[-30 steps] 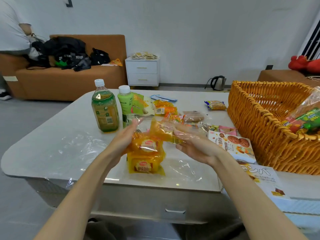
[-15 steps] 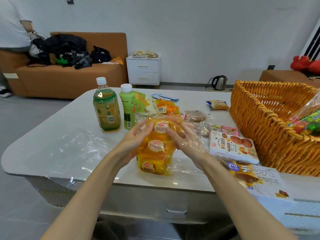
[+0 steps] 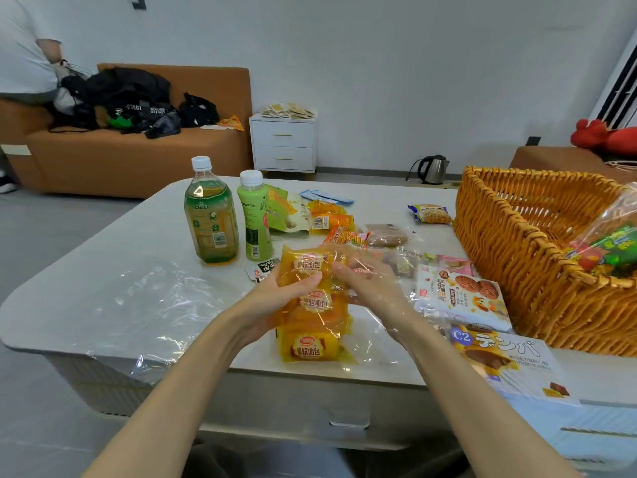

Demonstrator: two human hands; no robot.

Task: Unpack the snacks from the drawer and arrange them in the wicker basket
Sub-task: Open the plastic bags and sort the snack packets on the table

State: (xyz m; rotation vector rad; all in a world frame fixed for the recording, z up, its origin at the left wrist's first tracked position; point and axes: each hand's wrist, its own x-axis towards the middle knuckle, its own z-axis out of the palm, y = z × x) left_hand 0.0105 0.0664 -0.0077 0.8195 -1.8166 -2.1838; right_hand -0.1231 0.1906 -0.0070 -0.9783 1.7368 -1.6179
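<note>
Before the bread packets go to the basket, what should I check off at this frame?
1. Left hand grips the yellow bread packets: ok.
2. Right hand grip, blurred by clear wrap: cannot tell.
3. All packets lifted off the table: not ok, the bottom one seems to rest on it.
4. Wicker basket has free room: ok.
5. Way to the basket, cookie box lying low between: ok.

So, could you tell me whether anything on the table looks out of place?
Yes: a crumpled sheet of clear plastic lies on the table, hanging over its near edge; nothing looks spilled or damaged.
</note>
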